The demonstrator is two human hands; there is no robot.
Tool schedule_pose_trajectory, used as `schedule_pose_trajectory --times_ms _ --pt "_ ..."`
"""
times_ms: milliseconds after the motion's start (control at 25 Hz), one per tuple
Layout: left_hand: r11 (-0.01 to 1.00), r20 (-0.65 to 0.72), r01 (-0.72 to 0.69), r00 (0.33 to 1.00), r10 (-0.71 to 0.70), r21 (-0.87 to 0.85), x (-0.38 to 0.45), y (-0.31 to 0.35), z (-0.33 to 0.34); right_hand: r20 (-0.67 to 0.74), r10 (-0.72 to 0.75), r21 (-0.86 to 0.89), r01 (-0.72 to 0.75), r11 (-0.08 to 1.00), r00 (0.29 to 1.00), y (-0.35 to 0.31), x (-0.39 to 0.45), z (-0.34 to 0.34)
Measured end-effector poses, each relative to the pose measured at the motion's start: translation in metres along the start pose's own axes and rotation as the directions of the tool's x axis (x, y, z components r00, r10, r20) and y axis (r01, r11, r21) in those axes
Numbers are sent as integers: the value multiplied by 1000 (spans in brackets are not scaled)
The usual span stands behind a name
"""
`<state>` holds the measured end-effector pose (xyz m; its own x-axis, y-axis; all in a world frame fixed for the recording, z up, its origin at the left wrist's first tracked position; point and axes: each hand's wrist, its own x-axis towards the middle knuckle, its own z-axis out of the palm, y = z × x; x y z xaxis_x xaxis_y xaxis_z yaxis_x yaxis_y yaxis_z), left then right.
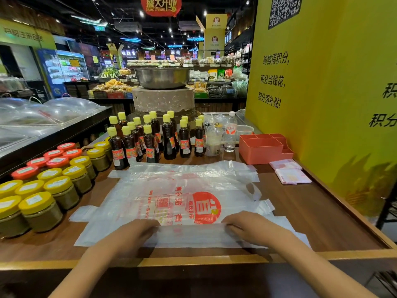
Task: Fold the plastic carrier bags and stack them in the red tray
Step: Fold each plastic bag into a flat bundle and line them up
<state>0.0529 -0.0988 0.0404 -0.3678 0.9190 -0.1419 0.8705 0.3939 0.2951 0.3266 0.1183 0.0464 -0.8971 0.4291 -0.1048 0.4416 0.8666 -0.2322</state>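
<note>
Both hands lie on the near edge of the top carrier bag (184,203), which is spread flat on the wooden counter (311,222) over other bags. The left hand (137,230) and right hand (247,227) curl their fingers over a folded strip of the plastic and pinch it. The red tray (263,148) stands far right, beside the yellow wall (322,104). Jars (53,190) crowd the left edge, and bottles (150,138) line the back. Bare wood shows to the right of the bags.

Under the fingers (150,230) lies a thin, glossy, translucent plastic bag (182,196). Beyond it the surface (311,211) looks like smooth brown wood, and the red tray (264,150) seems matt plastic.
</note>
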Motion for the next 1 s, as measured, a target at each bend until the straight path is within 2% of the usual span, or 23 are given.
schedule_pose_trajectory --times_ms 80,160,240,320,400,480,560,640,760,840,880,1000 --pt "999 27 29 999 -30 26 -2 4 -11 -1 -19 -30 19 999 1000 8 -2 -11" --pt "999 -23 26 999 -26 25 4 6 -18 -33 -34 -27 33 999 999 13 1 -21" --pt "995 -133 45 991 -33 93 15 11 -19 -63 -21 -61 17 998 998 16 11 -25" --pt "968 -269 92 963 -27 234 31 13 -10 -105 14 -172 -32 985 994 17 28 -24" --pt "931 -345 132 939 -7 341 43 16 11 -196 65 -233 -110 966 979 12 45 -13" --pt "934 -371 113 928 23 339 51 23 32 -314 74 -175 -134 975 946 -5 57 4" --pt "959 -388 35 918 80 282 52 27 55 -383 -16 -131 -37 991 924 -30 60 28" --pt "981 -324 0 944 64 193 52 29 72 -379 -78 -138 27 990 922 -55 62 59" --pt "993 -239 66 970 -42 93 55 27 78 -404 -72 -138 17 990 912 -74 66 85" --pt "989 -185 102 979 -82 105 56 28 78 -350 -43 -80 16 997 936 -75 65 84" --pt "988 -164 116 982 -97 106 56 29 78 -280 -11 -36 1 999 960 -74 65 82" --pt "982 -132 151 982 -135 115 58 28 79 -169 140 64 -131 989 976 -60 57 74"
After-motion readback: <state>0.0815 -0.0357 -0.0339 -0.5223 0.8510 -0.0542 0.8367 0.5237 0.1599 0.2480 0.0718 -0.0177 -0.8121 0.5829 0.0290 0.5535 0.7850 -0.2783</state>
